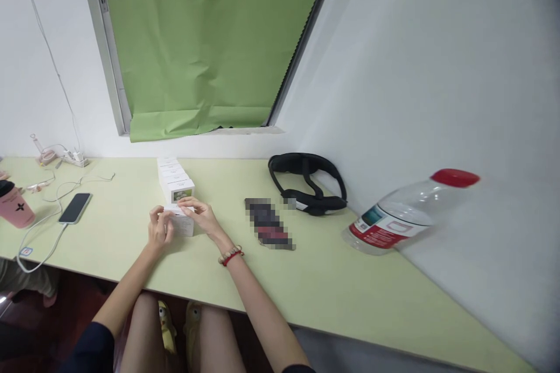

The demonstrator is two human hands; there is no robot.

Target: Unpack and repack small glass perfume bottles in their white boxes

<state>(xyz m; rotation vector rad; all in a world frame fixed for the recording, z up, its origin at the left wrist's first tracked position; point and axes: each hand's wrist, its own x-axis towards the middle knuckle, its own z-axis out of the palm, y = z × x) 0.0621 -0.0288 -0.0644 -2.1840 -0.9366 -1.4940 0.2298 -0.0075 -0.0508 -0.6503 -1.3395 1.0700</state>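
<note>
A small white box [182, 225] stands on the table in front of me, at the near end of a row of similar white boxes [170, 173]. My left hand [160, 226] grips its left side with bent fingers. Across its top edge reaches my right hand [201, 215], fingers pinched near the upper flap. A bead bracelet and a red cord circle my right wrist. The nearest box in the row shows a dark green picture on its end. Fingers partly cover the top of the box I hold.
To the right lie a blurred-out dark item [269, 224], a black headset with straps [308, 183] and a large water bottle [389, 215] with a red cap. On the left are a phone [76, 208] on a white cable and a pink cup [17, 207]. A wall borders the table's right side.
</note>
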